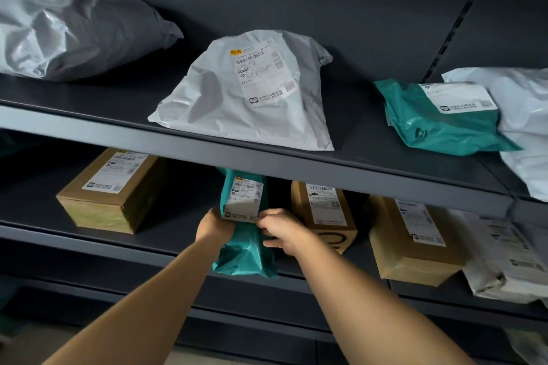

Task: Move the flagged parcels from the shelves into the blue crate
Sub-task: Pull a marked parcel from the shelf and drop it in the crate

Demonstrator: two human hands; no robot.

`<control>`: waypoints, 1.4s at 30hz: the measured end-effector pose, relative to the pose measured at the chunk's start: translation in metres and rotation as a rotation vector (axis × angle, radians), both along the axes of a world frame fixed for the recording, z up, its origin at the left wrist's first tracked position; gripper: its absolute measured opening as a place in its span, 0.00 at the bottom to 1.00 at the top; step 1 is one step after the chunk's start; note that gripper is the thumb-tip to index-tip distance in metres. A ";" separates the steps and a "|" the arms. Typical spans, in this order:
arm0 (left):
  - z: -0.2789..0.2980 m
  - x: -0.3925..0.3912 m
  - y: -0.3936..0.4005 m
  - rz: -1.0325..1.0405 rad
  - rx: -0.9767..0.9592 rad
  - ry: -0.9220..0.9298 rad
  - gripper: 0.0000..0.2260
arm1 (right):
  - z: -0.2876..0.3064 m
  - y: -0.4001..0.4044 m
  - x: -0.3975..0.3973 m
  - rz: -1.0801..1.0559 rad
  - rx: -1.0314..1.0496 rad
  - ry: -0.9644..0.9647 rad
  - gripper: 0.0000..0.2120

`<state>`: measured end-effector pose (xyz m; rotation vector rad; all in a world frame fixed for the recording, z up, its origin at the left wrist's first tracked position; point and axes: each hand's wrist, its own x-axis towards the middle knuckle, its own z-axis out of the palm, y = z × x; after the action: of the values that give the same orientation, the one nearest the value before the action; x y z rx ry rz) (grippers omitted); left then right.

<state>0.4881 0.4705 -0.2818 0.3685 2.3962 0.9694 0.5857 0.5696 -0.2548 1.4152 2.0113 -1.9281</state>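
- Both my hands are on one teal parcel [244, 234] on the lower shelf [89, 238].
- My left hand [214, 227] grips its left edge, at the bottom corner of the white shipping label [242, 199]; the fingers go behind the bag and I cannot see them.
- My right hand [281, 231] is curled round the right edge, with the fingertips [262, 218] pinching at the label's lower right corner.
- The parcel lies lengthwise, front to back. Its near end overhangs the shelf's front lip; its far end runs under the upper shelf [118, 135].
- Same shelf, left of the parcel and well apart: a cardboard box [109, 190] with a label on top.
- Just right of my right hand: a second cardboard box [323, 213], long side running back. Whether it touches the teal parcel, I cannot tell.
- Further right: a third brown box [415, 240], then a pale bagged parcel [504, 261] at the frame edge.
- Upper shelf, left to right: a grey poly bag [77, 32], a white poly bag [246, 92] with its label facing up, a second teal bag [439, 118], and a white bag [525, 115].
- The second teal bag's right side lies on top of that white bag.
- The blue crate is not in view.
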 end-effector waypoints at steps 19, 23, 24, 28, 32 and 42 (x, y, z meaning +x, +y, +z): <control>0.008 0.106 0.090 -0.178 0.212 -0.174 0.17 | -0.002 0.103 0.098 -0.229 0.285 -0.225 0.19; 0.002 0.099 0.081 -0.069 0.176 -0.123 0.15 | -0.008 0.100 0.107 -0.291 0.182 -0.129 0.16; 0.001 0.099 0.079 -0.056 0.181 -0.131 0.15 | -0.009 0.099 0.108 -0.306 0.177 -0.115 0.18; 0.001 0.101 0.072 -0.006 0.228 -0.170 0.15 | -0.003 0.095 0.115 -0.310 0.113 -0.049 0.21; 0.004 0.103 0.063 0.030 0.258 -0.184 0.15 | 0.002 0.092 0.118 -0.314 0.080 -0.011 0.23; 0.032 0.110 0.042 0.057 0.288 -0.134 0.14 | 0.024 0.073 0.121 -0.294 0.065 0.091 0.23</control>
<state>0.5981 0.5123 -0.2497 0.3284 2.1612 1.3272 0.7072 0.6429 -0.2306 1.7574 2.0181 -2.0881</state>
